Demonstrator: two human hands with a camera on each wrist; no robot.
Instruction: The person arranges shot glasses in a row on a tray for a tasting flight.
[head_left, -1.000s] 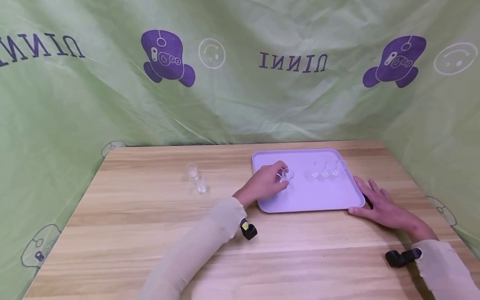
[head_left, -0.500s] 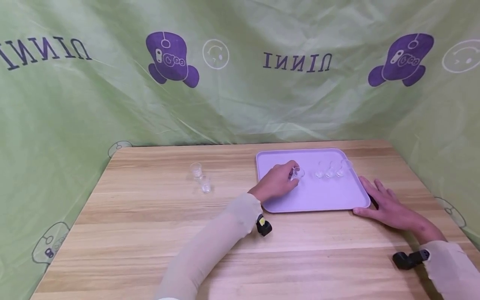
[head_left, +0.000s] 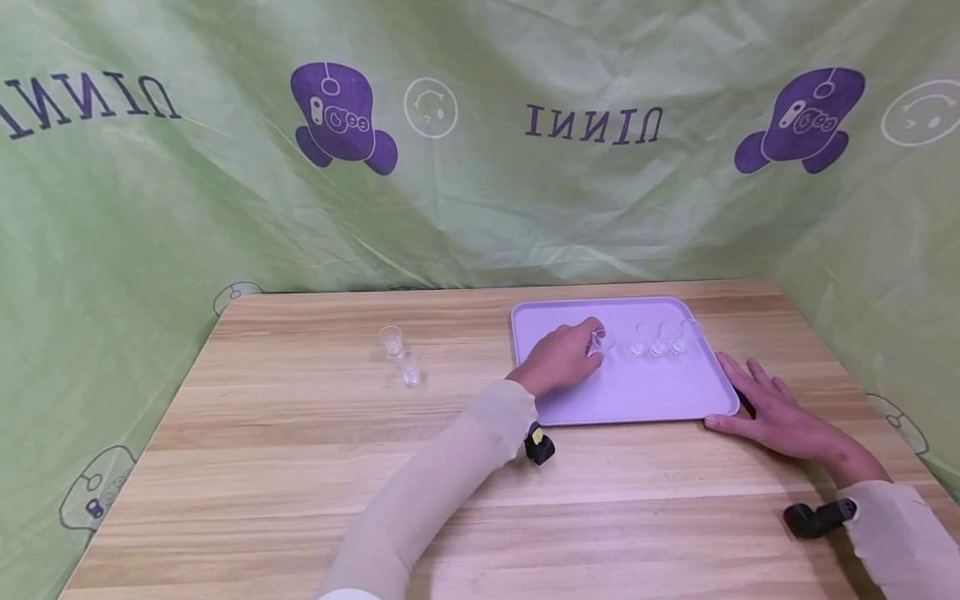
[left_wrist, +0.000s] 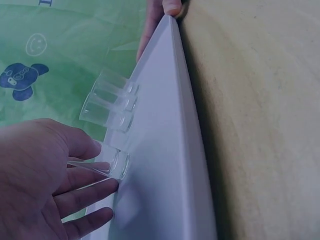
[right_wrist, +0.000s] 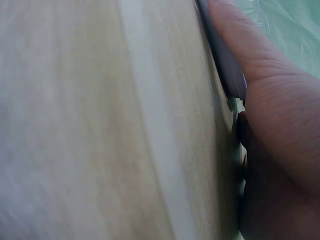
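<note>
My left hand (head_left: pixel 562 358) pinches a small clear shot glass (left_wrist: pixel 119 164) between thumb and fingers, its base at the surface of the purple tray (head_left: pixel 637 392). Beyond it, three more shot glasses (left_wrist: pixel 119 120) stand in a row on the tray, close to the held one in the left wrist view. At the tray's right end, my right hand (head_left: pixel 776 417) rests with fingers spread, the thumb (right_wrist: pixel 245 37) at the near corner and the other fingers along the right side.
On the wooden table (head_left: pixel 300 467), left of the tray, stand two more clear shot glasses, one farther back (head_left: pixel 392 342) and one nearer (head_left: pixel 410 369). A green printed curtain (head_left: pixel 480 208) hangs behind the table and along its sides.
My left hand has moved to the right over the tray with the shot glass, closer to the row of three. The right hand stays at the tray's corner.
</note>
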